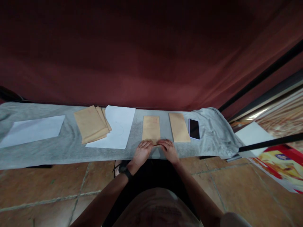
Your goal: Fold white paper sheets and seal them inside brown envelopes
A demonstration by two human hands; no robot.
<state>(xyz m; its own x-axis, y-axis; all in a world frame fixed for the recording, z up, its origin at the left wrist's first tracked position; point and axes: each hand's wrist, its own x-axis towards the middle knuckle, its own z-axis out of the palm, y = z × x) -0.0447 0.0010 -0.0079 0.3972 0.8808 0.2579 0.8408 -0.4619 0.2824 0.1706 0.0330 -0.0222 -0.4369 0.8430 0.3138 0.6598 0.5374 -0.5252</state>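
A brown paper envelope with a small red print near its far right corner lies on the grey cloth in front of me. My left hand pinches the left corner of its near end. At the right corner of that end, the fingers of my right hand are closed on it too. Between the hands, the near edge looks folded or slightly raised. Another brown envelope rests flat to the right, beside a phone with a dark screen.
Several brown envelopes lie fanned on the left, partly over white paper sheets. Farther left is another white sheet. A dark red curtain hangs behind the cloth-covered surface. On the right stand a black bar and a red-and-yellow box.
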